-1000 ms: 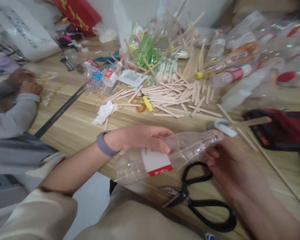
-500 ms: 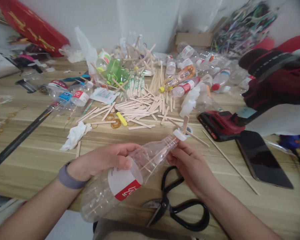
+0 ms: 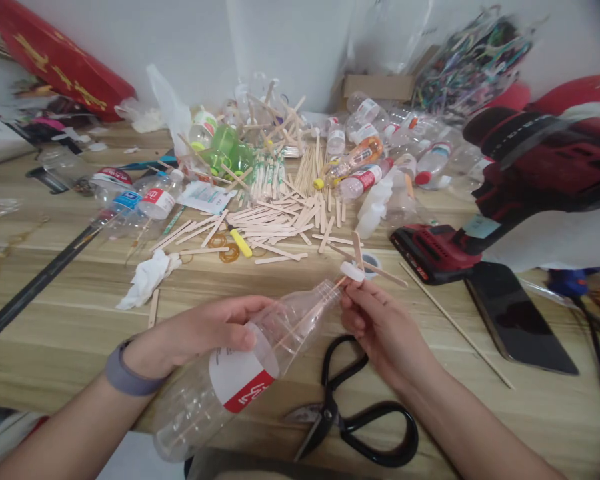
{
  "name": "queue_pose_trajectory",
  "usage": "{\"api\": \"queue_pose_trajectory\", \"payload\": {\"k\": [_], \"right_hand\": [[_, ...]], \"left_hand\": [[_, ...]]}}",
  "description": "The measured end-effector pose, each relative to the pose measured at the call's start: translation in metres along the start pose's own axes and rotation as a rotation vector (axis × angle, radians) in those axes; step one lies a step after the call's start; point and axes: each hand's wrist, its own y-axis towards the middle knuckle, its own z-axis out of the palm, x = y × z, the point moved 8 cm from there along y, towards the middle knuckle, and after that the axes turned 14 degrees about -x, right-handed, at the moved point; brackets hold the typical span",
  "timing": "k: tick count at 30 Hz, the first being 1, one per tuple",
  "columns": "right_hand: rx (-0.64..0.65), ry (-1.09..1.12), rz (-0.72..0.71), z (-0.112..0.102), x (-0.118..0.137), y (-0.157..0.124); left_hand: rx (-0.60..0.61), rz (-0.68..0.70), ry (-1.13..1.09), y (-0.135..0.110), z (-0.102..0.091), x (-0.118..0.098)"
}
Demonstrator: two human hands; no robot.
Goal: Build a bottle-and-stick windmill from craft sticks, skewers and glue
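My left hand (image 3: 215, 330) is wrapped round a clear plastic bottle (image 3: 195, 400) with a red and white label, tilted with its neck up to the right. My right hand (image 3: 375, 317) pinches a white bottle cap (image 3: 353, 272) just off the bottle's mouth. A thin wooden stick (image 3: 305, 317) runs from the cap down inside the bottle. Crossed wooden craft sticks (image 3: 359, 252) are on the cap's outer side. Under my right wrist lie black-handled scissors (image 3: 333, 413), blades apart, on the wooden table.
Loose craft sticks (image 3: 270, 227) and a yellow-handled tool (image 3: 240, 243) lie ahead. Several plastic bottles (image 3: 365, 180) crowd the back. On the right are a red cordless drill (image 3: 510, 180), a phone (image 3: 520, 320) and a skewer (image 3: 455, 323); a crumpled tissue (image 3: 147, 277) lies left.
My right hand has drawn the cap with its sticks away from the bottle's mouth, opening a gap. My left hand and the bottle have shifted slightly down and left.
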Motion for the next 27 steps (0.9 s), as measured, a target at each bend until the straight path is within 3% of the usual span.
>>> {"api": "queue_pose_trajectory", "payload": {"k": [6, 13, 18, 23, 27], "right_hand": [[0.091, 0.004, 0.101, 0.007, -0.006, -0.002], [0.017, 0.067, 0.041, 0.000, 0.002, 0.004], [-0.025, 0.074, 0.023, -0.004, 0.002, 0.008], [-0.044, 0.046, 0.003, -0.003, 0.001, 0.008], [-0.039, -0.001, 0.005, 0.000, -0.003, 0.007]], "left_hand": [[-0.014, -0.027, 0.061, -0.003, 0.001, 0.005], [0.023, -0.037, 0.080, -0.011, -0.001, 0.014], [0.036, -0.019, 0.157, -0.018, -0.015, 0.021], [0.024, 0.038, 0.379, -0.027, -0.031, 0.022], [-0.005, 0.091, 0.504, -0.030, -0.038, 0.013]]}}
